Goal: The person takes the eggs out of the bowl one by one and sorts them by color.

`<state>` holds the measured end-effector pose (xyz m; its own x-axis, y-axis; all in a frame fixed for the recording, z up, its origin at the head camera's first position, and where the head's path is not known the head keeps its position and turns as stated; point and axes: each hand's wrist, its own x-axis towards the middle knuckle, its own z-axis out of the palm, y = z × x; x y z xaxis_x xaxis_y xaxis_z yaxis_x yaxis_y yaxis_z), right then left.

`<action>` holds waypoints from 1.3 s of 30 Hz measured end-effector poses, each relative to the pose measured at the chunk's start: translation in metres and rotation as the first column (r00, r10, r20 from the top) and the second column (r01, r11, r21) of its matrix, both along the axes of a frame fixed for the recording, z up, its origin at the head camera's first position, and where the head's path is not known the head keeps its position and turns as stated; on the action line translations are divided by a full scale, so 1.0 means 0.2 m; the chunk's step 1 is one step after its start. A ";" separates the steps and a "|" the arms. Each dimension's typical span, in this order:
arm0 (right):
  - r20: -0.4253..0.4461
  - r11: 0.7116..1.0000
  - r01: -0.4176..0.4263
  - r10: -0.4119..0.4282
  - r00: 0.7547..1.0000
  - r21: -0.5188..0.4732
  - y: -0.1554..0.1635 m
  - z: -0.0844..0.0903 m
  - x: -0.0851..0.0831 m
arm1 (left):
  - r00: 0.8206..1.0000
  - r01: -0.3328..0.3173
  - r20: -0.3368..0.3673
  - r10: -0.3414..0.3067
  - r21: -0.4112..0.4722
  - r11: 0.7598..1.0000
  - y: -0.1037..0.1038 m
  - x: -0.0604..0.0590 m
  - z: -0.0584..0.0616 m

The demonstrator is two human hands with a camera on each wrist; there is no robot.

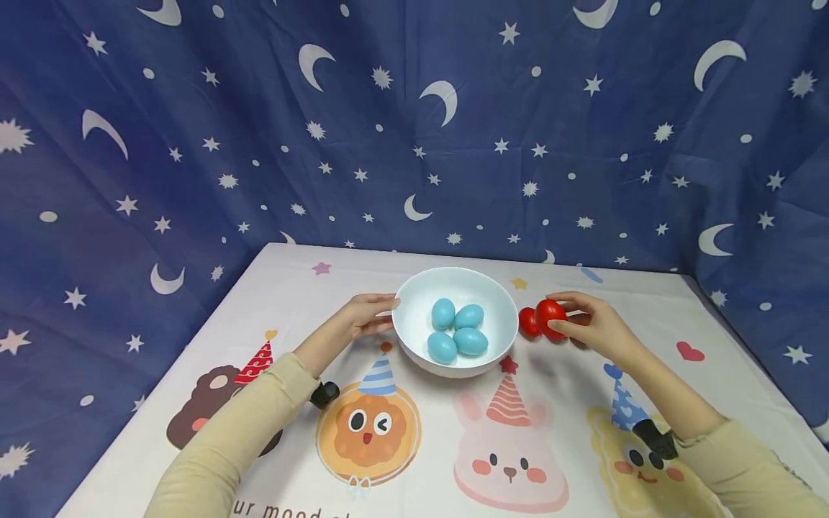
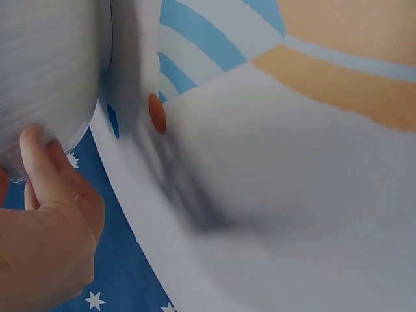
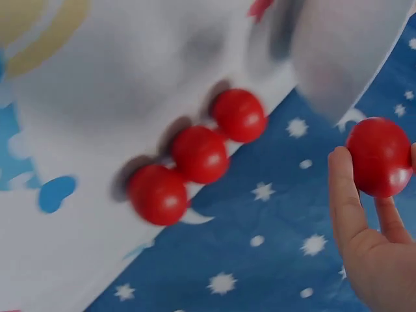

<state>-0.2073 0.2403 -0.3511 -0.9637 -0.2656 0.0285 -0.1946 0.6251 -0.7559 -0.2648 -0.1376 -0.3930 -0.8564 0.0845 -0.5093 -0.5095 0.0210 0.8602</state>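
Red tomato (image 1: 550, 319) pinched in the right hand (image 1: 596, 327), fingertips curled round it, lifted just right of the white bowl (image 1: 414, 345). It reads as near-round; no stem or tip shows, so long axis and pointing direction cannot be told. Right wrist view: same tomato (image 3: 379, 156) gripped between fingers (image 3: 344, 195) and thumb side, held clear of the desk.

Head view shows one more red tomato (image 1: 527, 321) just left of the held one, between it and the bowl, with a sliver of red behind the hand. Right wrist view gives what the head view hides: three loose tomatoes (image 3: 199, 155) lying in a row on the desk, neighbours touching or nearly so, each with its shadow. The bowl's outer wall (image 3: 338, 58) shows only as a blur there.

Bowl: four blue eggs (image 1: 456, 329) clustered in the bottom, long axes lying roughly flat, at differing angles. Contents visible in head view only.

Left hand (image 1: 363, 316) on the bowl's left rim, fingers extended against the outer wall. Left wrist view confirms fingertips (image 2: 36, 146) pressed on the white wall (image 2: 52, 65); inside not seen.

Desk (image 1: 648, 302) covered by a cartoon-animal cloth; blue star-and-moon curtain (image 1: 194, 144) behind and to both sides.
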 end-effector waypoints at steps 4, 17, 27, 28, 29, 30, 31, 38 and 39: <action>0.016 0.999 0.035 -0.035 0.999 0.033 0.08 -0.03 -0.02 | 1.000 0.001 0.009 -0.001 0.002 1.000 0.00 0.01 0.00; 0.033 0.982 0.143 -0.148 0.988 0.120 0.30 -0.10 -0.14 | 1.000 -0.006 0.003 0.006 0.017 1.000 -0.02 0.01 -0.01; 0.003 0.966 0.201 -0.204 0.979 0.164 0.42 -0.13 -0.17 | 1.000 -0.014 0.001 0.014 0.027 1.000 -0.01 0.01 -0.01; 0.004 0.965 0.201 -0.205 0.979 0.167 0.43 -0.13 -0.18 | 1.000 -0.014 0.003 0.014 0.027 1.000 0.00 0.01 0.00; 0.007 0.964 0.202 -0.207 0.978 0.174 0.44 -0.14 -0.19 | 1.000 -0.015 0.004 0.014 0.026 1.000 0.00 0.01 0.00; 0.015 0.962 0.205 -0.211 0.977 0.181 0.44 -0.14 -0.19 | 1.000 -0.014 0.004 0.013 0.024 1.000 0.00 0.01 0.00; 0.021 0.961 0.205 -0.213 0.977 0.188 0.45 -0.14 -0.20 | 1.000 -0.013 0.003 0.013 0.021 1.000 0.00 0.01 0.00; 0.123 0.943 0.198 -0.237 0.964 0.268 0.51 -0.17 -0.27 | 1.000 -0.002 -0.010 0.002 0.011 1.000 0.00 0.00 0.01; 0.143 0.943 0.185 -0.231 0.962 0.277 0.51 -0.18 -0.28 | 1.000 -0.001 -0.008 0.001 0.009 1.000 0.00 0.00 0.02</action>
